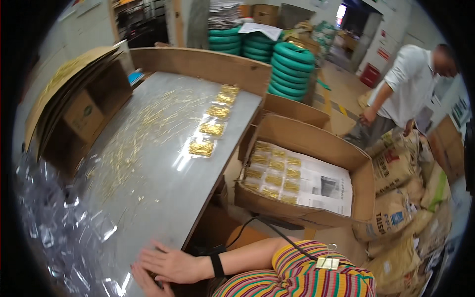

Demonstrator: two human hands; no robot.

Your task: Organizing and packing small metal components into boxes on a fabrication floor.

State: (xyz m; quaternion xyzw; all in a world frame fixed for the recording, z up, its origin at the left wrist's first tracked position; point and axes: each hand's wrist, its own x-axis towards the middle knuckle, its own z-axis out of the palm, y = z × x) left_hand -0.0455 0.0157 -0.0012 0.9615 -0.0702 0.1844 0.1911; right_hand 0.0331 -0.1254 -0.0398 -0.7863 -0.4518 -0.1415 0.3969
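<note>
My right hand (170,266) reaches in from the right over the near edge of a grey tabletop (168,193). A dark band circles its wrist. Its fingers are stretched out and slightly blurred, lying across or right beside my left hand (148,284). The left hand is cut off by the lower edge of the picture; its visible fingers look extended. A small dark patch shows between the hands, too unclear to name. Beside them on the left lies a heap of clear plastic bags (64,232). Farther up the table, loose gold-coloured thin strips (143,128) lie scattered.
Several clear packets of gold strips (212,128) line the table's right side. An open carton (363,193) holds rows of similar packets on printed paper. Cardboard (81,111) stands at left. Green hose coils (292,72), stacked sacks (391,218) and another person (408,79) are beyond.
</note>
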